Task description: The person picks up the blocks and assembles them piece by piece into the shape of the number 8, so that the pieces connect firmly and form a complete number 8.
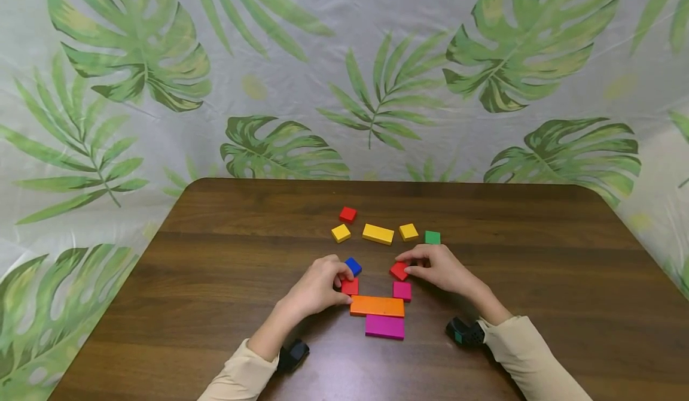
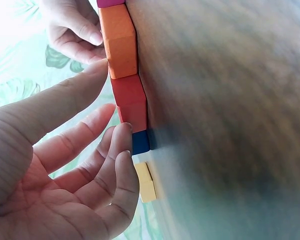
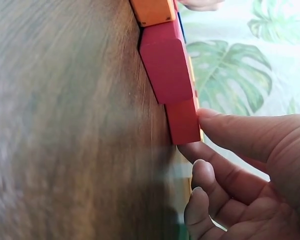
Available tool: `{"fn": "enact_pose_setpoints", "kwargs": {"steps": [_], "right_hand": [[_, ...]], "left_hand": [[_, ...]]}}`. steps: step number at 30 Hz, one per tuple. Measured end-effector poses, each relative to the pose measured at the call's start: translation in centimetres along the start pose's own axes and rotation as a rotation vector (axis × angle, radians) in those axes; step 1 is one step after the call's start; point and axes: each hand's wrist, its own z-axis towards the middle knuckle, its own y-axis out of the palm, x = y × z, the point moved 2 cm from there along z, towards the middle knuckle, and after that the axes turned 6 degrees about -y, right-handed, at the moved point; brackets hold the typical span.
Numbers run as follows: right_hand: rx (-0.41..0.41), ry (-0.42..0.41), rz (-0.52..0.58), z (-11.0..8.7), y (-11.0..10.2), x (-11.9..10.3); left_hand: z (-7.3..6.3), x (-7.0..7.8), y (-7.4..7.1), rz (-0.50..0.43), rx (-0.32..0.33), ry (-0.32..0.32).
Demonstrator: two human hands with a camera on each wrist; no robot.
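Observation:
Coloured blocks form a shape on the table. My left hand [image 1: 319, 286] is at its left side: the thumb tip touches the end of the orange block [image 1: 377, 306], and the fingertips rest along the left red block [image 2: 132, 102]. Just beyond that red block lies a blue block [image 1: 353, 266], turned cornerwise. With thumb and index finger my right hand [image 1: 438, 267] pinches another red block [image 3: 184, 122], tilted against the far end of a pink block [image 1: 402, 291]. Below the orange block sits a magenta block [image 1: 384, 327].
Farther back lie a loose red block [image 1: 348, 214], a yellow block [image 1: 341, 233], a longer yellow block [image 1: 378, 234], another yellow block [image 1: 408, 232] and a green block [image 1: 433, 237]. A leaf-patterned cloth [image 1: 377, 90] hangs behind the brown wooden table [image 1: 215, 257].

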Motion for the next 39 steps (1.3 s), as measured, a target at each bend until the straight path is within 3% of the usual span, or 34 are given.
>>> {"fn": "enact_pose_setpoints", "kwargs": {"steps": [18,39], "right_hand": [[0.063,0.028,-0.015,0.03,0.57,-0.5],[0.056,0.002,-0.014,0.16,0.8,-0.37]], "left_hand": [[0.05,0.1,-0.06,-0.007,-0.003,0.002],[0.05,0.0,-0.02,-0.009,-0.012,-0.01]]}}
